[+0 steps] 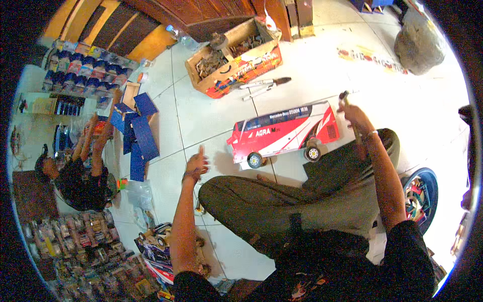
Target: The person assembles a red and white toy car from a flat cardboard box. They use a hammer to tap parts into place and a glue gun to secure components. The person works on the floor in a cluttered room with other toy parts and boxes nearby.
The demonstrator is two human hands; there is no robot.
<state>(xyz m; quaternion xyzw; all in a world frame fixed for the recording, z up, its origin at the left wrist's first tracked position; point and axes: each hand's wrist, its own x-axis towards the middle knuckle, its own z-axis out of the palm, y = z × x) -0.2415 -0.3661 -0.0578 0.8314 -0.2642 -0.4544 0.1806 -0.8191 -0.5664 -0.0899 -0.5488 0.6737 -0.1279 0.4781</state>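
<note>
A red and white toy bus (284, 132) stands on its wheels on the tiled floor in front of my crossed legs. To its left my left hand (197, 165) is held off the bus, holding nothing, with a finger stretched away from me. My right hand (356, 120) is beyond the bus's right end, closed around a slim dark-ended tool (344, 95). Its kind is hard to make out, since my fingers cover most of it. Neither hand touches the bus.
A wooden box (236, 55) of small parts stands ahead, with brushes or pens (266, 86) beside it. Blue panels (143, 136) lie left, near another person (80, 176). A dark tub (421, 201) of scraps sits right; a second toy bus (156, 251) is lower left.
</note>
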